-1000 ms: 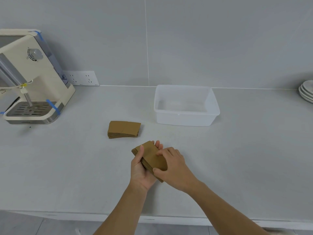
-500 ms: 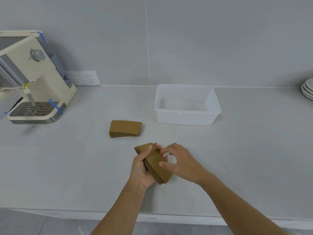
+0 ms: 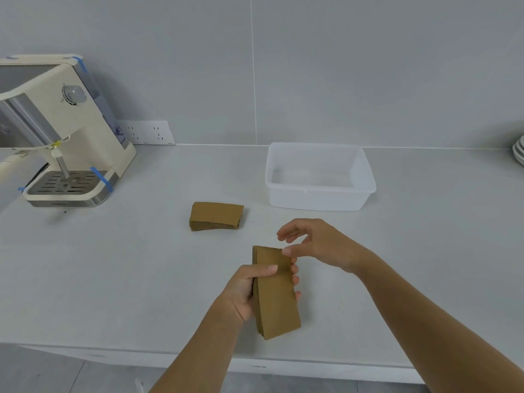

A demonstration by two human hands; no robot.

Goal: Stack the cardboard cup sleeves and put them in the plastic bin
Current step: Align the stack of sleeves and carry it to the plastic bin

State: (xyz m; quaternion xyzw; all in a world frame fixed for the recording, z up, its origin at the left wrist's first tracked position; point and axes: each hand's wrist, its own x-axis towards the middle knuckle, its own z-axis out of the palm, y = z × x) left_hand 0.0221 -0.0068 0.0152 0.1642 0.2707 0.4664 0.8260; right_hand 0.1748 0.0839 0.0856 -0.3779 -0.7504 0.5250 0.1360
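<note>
My left hand (image 3: 246, 290) grips a stack of flat brown cardboard cup sleeves (image 3: 276, 296) above the counter's near part, thumb on top, the stack's long side pointing away from me. My right hand (image 3: 320, 245) hovers just beyond the stack's far end with fingers spread and curled; its thumb tip is at the stack's far corner, holding nothing. A second stack of sleeves (image 3: 217, 215) lies flat on the counter, left of the bin. The clear plastic bin (image 3: 319, 199) stands farther back, with nothing visible inside it.
A cream espresso machine (image 3: 65, 137) with blue tape strips stands at the back left. A wall socket strip (image 3: 146, 131) is behind it. White plates (image 3: 519, 151) are stacked at the far right edge. The counter's front edge (image 3: 255, 361) runs below my forearms.
My right hand let go of the held stack and lifted away toward the bin side. My left hand turned the stack so it points away from me.
</note>
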